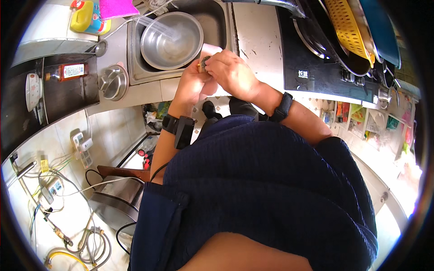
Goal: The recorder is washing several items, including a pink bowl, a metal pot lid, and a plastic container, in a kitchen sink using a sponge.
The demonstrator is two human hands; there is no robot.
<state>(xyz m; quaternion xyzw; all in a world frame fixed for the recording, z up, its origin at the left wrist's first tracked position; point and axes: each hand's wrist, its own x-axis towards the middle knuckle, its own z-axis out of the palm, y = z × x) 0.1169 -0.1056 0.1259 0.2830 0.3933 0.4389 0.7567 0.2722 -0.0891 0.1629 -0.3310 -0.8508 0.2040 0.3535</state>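
Observation:
Both of my hands meet at the front edge of the sink. My left hand grips a smooth pale pink object; the fingers cover much of it, so its shape is hard to tell. Pinched in the fingertips of my right hand is a small dark grey item that looks like a scouring pad, pressed against my left hand's hold. A yellowish edge shows beside it. Just beyond, a stainless steel basin stands in the sink, and water streams into it.
A magenta cloth hangs by the water's source. Left are a yellow detergent bottle, a steel lidded pot and a sauce bottle. Right, a black cooktop sits below a yellow colander and pans.

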